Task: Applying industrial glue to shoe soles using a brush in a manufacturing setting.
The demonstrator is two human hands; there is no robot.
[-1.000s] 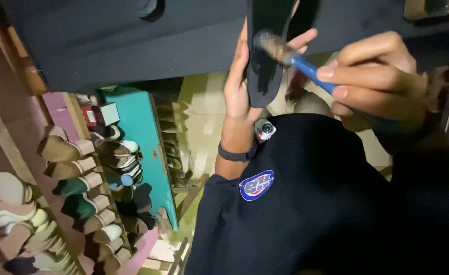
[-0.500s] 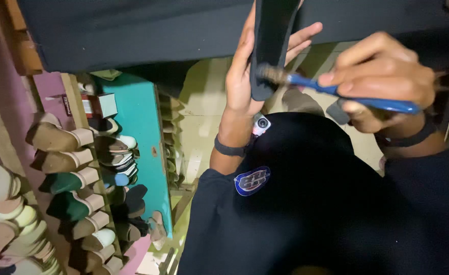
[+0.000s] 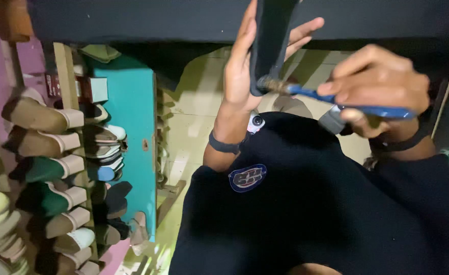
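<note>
Closest to the camera is the person's black shirt [image 3: 311, 203], filling the lower right, with a small oval patch [image 3: 247, 177] on it. Just above that, the right hand [image 3: 380, 89] has its fingers closed around the blue handle of a brush [image 3: 336, 99], held roughly level, with the bristle end touching the lower edge of a dark shoe sole [image 3: 271, 43]. The left hand [image 3: 245, 66] holds that sole upright, palm against one side and fingers wrapped round the far side, so it's clamped in there; a dark band sits on that wrist. The sole is up near the top middle, in front of a dark overhead surface. Further back on the left there's a teal cabinet [image 3: 130, 127], then racks of shoes [image 3: 46, 168] in tan, green and white, stacked in rows.
</note>
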